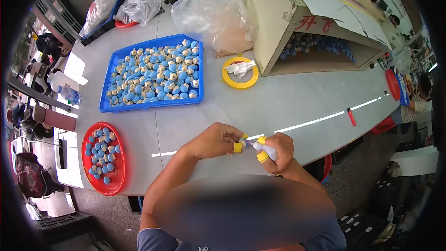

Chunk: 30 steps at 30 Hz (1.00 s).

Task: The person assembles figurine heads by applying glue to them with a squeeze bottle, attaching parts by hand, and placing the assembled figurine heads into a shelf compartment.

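Observation:
My left hand point(214, 140) is closed in a pinch, yellow wraps on its thumb and fingertip. Between those fingertips sits a small blue-and-cream figure piece point(245, 143), mostly hidden. My right hand point(280, 151), also with yellow wraps on its fingers, grips a small whitish squeeze bottle point(265, 149). The bottle's thin tip points left and reaches the piece; I cannot tell whether it touches. To the left of my hands, a red round tray point(121, 172) carries several loose blue-and-cream pieces. Behind it, a blue rectangular tray point(153, 106) is full of similar pieces.
A yellow tape roll point(240, 85) with crumpled paper lies before a plastic bag point(213, 14). At the back right stands a cream box point(260, 32) with blue pieces inside. A red cutter point(351, 117) lies on the grey table point(195, 121). Other people are at the far right.

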Motion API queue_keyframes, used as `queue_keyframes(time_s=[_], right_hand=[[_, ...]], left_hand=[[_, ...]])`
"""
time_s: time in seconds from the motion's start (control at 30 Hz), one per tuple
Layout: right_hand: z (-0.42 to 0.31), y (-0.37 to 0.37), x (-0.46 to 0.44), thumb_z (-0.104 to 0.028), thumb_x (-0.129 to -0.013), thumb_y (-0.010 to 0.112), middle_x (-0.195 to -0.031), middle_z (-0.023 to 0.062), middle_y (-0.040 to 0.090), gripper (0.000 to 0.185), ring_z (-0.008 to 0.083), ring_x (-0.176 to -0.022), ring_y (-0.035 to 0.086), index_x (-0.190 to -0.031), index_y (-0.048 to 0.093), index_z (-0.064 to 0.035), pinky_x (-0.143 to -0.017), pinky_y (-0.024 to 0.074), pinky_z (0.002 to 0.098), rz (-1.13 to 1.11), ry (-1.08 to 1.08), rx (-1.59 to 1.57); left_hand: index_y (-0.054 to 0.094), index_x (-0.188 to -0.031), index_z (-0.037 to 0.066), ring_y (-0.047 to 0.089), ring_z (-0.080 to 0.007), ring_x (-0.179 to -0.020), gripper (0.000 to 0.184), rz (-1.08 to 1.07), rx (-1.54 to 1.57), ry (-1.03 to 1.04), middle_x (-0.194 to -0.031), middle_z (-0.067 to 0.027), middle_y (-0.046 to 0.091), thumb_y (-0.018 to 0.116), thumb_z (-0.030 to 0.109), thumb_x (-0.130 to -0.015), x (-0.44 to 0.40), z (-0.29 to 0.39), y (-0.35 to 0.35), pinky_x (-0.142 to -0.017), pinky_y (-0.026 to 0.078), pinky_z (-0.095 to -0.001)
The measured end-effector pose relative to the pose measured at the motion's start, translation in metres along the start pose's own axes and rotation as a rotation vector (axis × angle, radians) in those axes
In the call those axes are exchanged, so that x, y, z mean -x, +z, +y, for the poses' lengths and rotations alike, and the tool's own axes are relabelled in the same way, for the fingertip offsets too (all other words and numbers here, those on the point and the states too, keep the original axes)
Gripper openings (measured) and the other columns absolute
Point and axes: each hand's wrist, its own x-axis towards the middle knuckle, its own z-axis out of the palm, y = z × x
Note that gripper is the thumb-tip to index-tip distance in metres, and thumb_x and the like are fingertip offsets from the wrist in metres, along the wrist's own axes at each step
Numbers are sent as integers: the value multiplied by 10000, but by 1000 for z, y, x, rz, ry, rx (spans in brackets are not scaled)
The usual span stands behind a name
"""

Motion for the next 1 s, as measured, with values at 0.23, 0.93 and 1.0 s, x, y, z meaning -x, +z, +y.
queue_keyframes(time_s=[0.23, 0.93, 1.0], right_hand=[[-2, 1, 1, -101, -726, 763, -688, 69, 644, 273, 217, -495, 570, -937, 609, -21, -492, 441, 318, 24, -77, 43], [-6, 0, -2, -165, -776, 784, -623, 56, 615, 285, 204, -474, 581, -948, 620, -8, -462, 421, 307, 33, -101, 88], [-7, 0, -2, -168, -784, 781, -621, 55, 613, 288, 203, -474, 580, -959, 619, -6, -462, 420, 308, 32, -98, 96]], left_hand=[[656, -1220, -52, 692, -107, -850, 343, 7, 35, -24, -1009, -90, 743, 713, 45, -897, 1, 7, 3, -676, 535, -229], [622, -1212, -122, 682, -133, -836, 383, 50, 83, 6, -981, -136, 729, 711, 57, -884, 0, 5, 6, -715, 549, -254], [619, -1216, -121, 687, -137, -846, 387, 52, 100, 6, -985, -136, 728, 713, 57, -885, 0, 5, 7, -721, 553, -256]])
